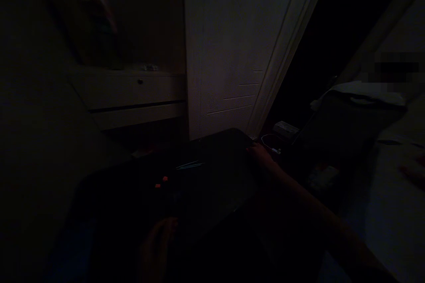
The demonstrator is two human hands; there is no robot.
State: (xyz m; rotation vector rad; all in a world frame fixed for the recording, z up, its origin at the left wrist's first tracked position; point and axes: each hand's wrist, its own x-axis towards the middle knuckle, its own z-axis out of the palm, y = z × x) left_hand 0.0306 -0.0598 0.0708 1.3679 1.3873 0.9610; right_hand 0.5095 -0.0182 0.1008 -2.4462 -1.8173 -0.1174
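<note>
Bench: a dark, flat-topped bench with rounded corners, deep in shadow, carries the small things.
Orange pieces: two small, bright orange, blocky pieces lie near each other towards the bench's left half; their material is too dark to tell.
Sticks: a few thin, straight, pale blue-green sticks lie in a narrow fan beyond and to the right of the pieces, apart from them; the exact count is unclear.
Left hand: the left hand is at the near side, fingers bent inward; I cannot tell whether its grip pinches anything.
Right hand: the right hand is at the bench's far right corner, arm outstretched; whether its grip clasps the edge or merely rests there, I cannot tell.
Done: no visible piece is joined to a stick.
Left: sticks and pieces lie loose, which suggests an early stage; darkness may hide more.
</note>
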